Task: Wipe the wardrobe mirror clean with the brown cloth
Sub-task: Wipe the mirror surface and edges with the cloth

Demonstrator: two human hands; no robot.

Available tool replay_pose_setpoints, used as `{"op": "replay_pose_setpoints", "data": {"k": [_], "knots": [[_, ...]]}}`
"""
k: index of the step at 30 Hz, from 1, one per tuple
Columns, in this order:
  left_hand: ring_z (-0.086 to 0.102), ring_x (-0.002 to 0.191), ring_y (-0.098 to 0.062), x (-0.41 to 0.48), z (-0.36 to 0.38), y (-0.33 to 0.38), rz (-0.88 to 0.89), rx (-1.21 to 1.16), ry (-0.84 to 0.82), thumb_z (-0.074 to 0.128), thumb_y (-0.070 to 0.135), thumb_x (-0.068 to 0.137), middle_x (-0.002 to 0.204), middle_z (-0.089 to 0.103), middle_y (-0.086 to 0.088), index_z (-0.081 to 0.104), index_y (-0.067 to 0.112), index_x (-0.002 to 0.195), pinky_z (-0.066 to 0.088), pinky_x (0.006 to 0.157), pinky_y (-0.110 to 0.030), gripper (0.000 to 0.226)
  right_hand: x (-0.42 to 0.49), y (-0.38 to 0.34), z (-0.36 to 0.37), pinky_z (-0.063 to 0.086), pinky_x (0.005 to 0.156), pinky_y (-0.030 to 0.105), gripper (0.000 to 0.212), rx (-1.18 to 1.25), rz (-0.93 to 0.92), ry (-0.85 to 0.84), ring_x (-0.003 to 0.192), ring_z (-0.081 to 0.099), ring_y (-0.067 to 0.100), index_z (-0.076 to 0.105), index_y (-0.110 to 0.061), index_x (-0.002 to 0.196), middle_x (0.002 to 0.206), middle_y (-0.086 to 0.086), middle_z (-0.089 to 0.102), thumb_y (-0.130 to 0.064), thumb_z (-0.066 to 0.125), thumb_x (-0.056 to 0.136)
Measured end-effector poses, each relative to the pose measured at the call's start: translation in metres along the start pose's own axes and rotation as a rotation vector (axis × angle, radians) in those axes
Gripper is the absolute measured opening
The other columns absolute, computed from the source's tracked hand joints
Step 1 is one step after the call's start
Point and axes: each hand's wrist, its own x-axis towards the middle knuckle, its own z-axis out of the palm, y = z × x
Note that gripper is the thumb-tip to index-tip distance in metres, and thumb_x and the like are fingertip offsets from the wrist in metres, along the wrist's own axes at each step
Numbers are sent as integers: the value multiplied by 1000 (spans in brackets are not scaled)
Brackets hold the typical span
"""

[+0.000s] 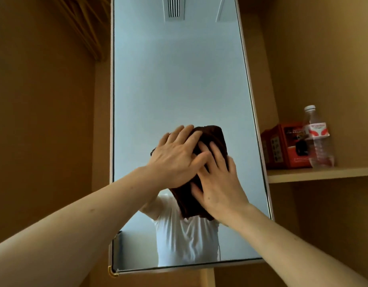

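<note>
Wooden wardrobe walls flank the mirror, where left hand and right hand — both spread flat, gripping nothing — press the cloth mid-wipe; next, probably sweep toward unwiped glass.

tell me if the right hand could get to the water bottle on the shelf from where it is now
Probably yes. The right hand lies flat on the brown cloth against the mirror, and the water bottle stands on the open shelf to its right, nothing between.
</note>
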Motion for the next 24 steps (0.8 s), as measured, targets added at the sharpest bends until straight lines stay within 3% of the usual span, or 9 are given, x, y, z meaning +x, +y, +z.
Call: {"op": "replay_pose_setpoints", "data": {"k": [3, 6, 8, 10, 14, 19, 22, 24], "knots": [[-4, 146, -15, 16, 9, -10, -38, 114, 56, 14, 62, 90, 160, 2, 2, 9, 25, 152, 0, 119, -40, 72, 21, 20, -5, 22, 109, 52, 63, -94, -79, 12, 145, 5, 27, 20, -22, 149, 158, 7, 11, -42, 38, 92], [3, 147, -18, 30, 5, -5, 69, 225, 279, 11, 50, 95, 159, 13, -3, 24, 13, 150, -2, 119, -38, 67, 56, 38, -17, 15, 113, 50, 64, -160, -95, -1, 145, -6, 22, 10, -19, 151, 159, 4, 2, -42, 31, 96], [7, 147, -17, 32, 5, 0, 83, 150, 321, 14, 46, 96, 158, 19, -2, 27, 13, 149, -1, 118, -36, 63, 70, 45, -24, 13, 114, 50, 64, -100, -120, 14, 145, -5, 21, 7, -17, 151, 159, 4, 5, -41, 31, 96], [9, 147, -18, 25, 9, -3, 94, 93, 309, 16, 52, 93, 157, 22, -1, 25, 17, 149, 3, 118, -38, 67, 64, 48, -24, 17, 113, 52, 59, 41, -174, 72, 145, 4, 24, 19, -16, 150, 157, 8, 16, -35, 38, 96], [19, 145, -27, -15, 37, -7, 322, 205, 239, 36, 61, 87, 154, 28, -9, 32, 12, 147, 20, 115, -49, 78, 3, 44, 4, 31, 105, 55, 50, 150, -238, 248, 137, 30, 34, 50, -11, 135, 142, 18, 43, -32, 49, 89], [12, 147, -22, -32, 63, -19, 439, 237, 227, 43, 69, 84, 158, 19, -6, 22, 13, 151, 14, 116, -43, 90, -18, 63, 12, 28, 109, 51, 61, 71, -393, 165, 139, 28, 28, 49, -21, 136, 142, 14, 43, -45, 58, 80], [18, 145, -27, 7, 45, -21, 417, 263, 287, 51, 64, 79, 155, 25, -10, 27, 7, 148, 20, 115, -45, 92, 23, 80, -9, 37, 99, 60, 62, 3, -396, 161, 130, 39, 42, 58, -11, 128, 135, 25, 48, -34, 73, 73], [19, 144, -28, 41, 27, -18, 349, 264, 302, 48, 62, 76, 154, 26, -12, 28, 5, 147, 22, 114, -49, 93, 56, 92, -28, 35, 100, 61, 63, -8, -347, 160, 129, 37, 47, 56, -5, 128, 137, 30, 44, -26, 77, 73]]}}
